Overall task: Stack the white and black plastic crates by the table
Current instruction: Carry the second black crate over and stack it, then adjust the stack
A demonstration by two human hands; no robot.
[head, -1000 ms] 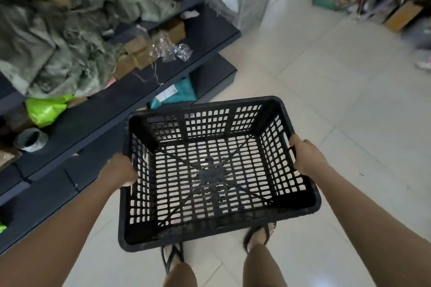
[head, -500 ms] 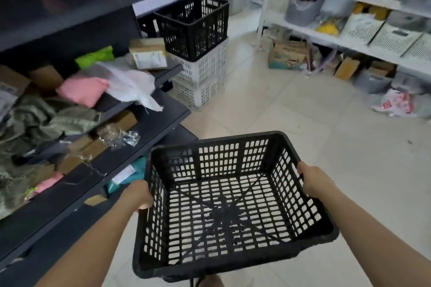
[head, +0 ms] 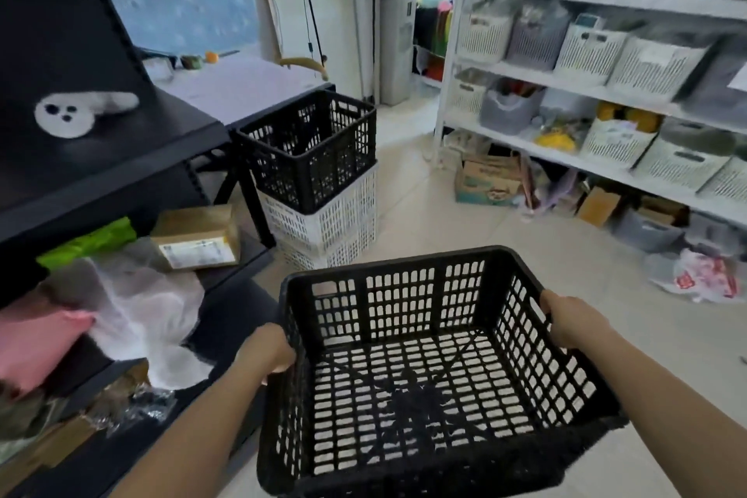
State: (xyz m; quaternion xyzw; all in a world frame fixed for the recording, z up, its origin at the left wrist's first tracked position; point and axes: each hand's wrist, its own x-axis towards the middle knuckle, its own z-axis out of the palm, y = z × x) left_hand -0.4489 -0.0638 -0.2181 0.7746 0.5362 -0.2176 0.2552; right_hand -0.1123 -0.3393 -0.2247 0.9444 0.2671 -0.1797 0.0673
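Low in the frame, the left hand (head: 267, 350) and right hand (head: 574, 321) grip opposite rims of an empty black crate (head: 428, 372), held above the floor. Farther back, another black crate (head: 311, 150) sits on white crates (head: 327, 228) beside the bench (head: 242, 87).

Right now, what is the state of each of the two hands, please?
Left hand: closed on the left rim of the black crate.
Right hand: closed on the right rim of the same crate.
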